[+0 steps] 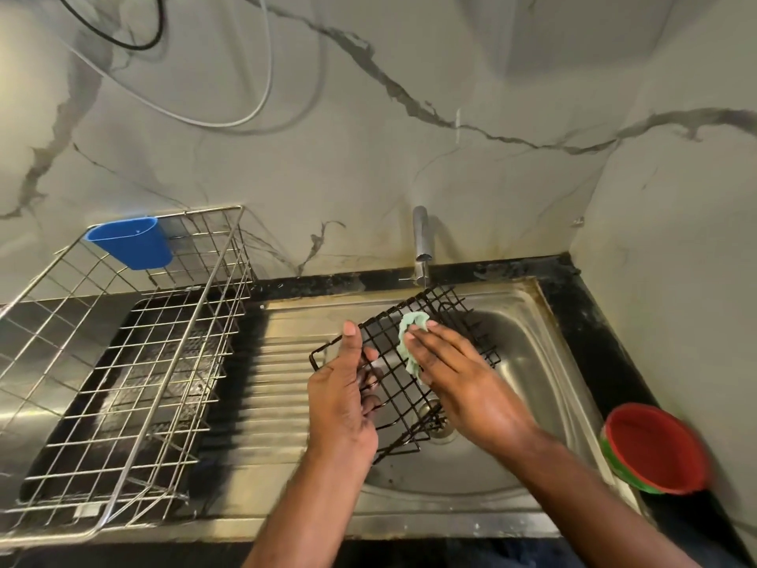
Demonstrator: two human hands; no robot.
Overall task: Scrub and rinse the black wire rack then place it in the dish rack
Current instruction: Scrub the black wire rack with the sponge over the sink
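The black wire rack [393,373] is tilted over the steel sink [528,346], its far end under the tap [422,248]. My left hand [342,397] grips the rack's left edge, thumb up over the rim. My right hand [454,368] lies flat on the grid and presses a pale green scrub cloth [409,338] against the wires. The silver dish rack [123,354] stands at the left on the counter, with nothing in it.
A blue plastic cup [133,241] hangs on the dish rack's back rim. A red bowl [655,453] sits on the black counter at the right. The ribbed drainboard [278,387] lies between rack and basin. The drain [442,428] shows below the wire rack.
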